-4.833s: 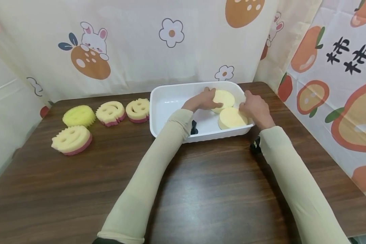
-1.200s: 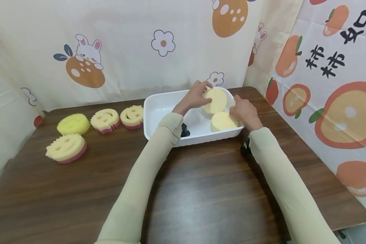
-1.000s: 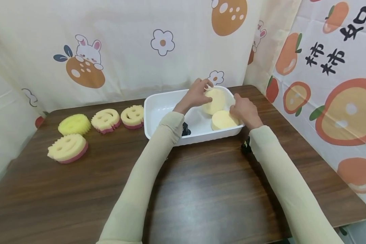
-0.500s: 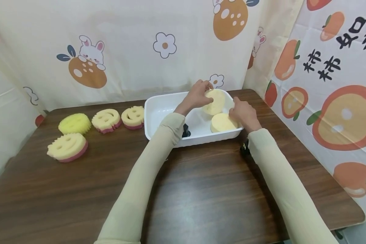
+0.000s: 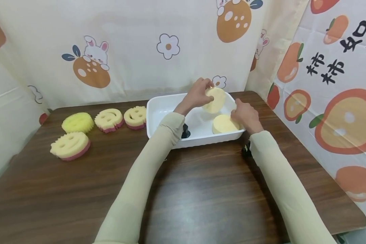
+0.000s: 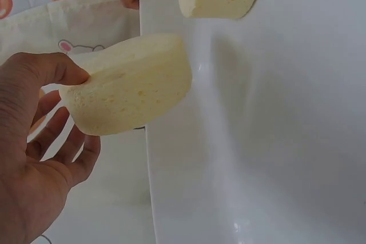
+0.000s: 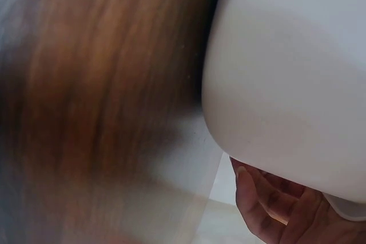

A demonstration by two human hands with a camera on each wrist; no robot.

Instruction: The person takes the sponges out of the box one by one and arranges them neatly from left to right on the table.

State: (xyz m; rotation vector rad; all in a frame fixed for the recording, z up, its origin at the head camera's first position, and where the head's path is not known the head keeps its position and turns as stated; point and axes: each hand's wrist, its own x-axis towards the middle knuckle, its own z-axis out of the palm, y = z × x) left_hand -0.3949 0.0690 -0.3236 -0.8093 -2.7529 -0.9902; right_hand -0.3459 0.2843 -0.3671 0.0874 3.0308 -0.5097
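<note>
My left hand (image 5: 198, 93) pinches a round pale-yellow sponge (image 5: 216, 101) by its edge, over the back right part of a white tray (image 5: 158, 105). In the left wrist view this sponge (image 6: 131, 84) is tilted, with the thumb on one side and fingertips beneath. A second round pale-yellow sponge (image 5: 225, 124) lies flat in the tray's front right corner. Beside it, my right hand (image 5: 246, 115) grips the tray's right rim. The right wrist view shows curled fingers (image 7: 257, 204) under the tray wall (image 7: 286, 84).
Left of the tray on the wooden table (image 5: 109, 189) lie two smiley sponges (image 5: 108, 120) with pink undersides, a bright yellow scalloped sponge (image 5: 77, 122) and another smiley sponge (image 5: 70, 145). A printed curtain (image 5: 134, 67) hangs behind; another cloth (image 5: 323, 101) hangs at the right.
The sponge in my left hand lay low in the tray at first; it is now raised and tilted, slightly higher over the last second. My right hand stays on the tray's rim.
</note>
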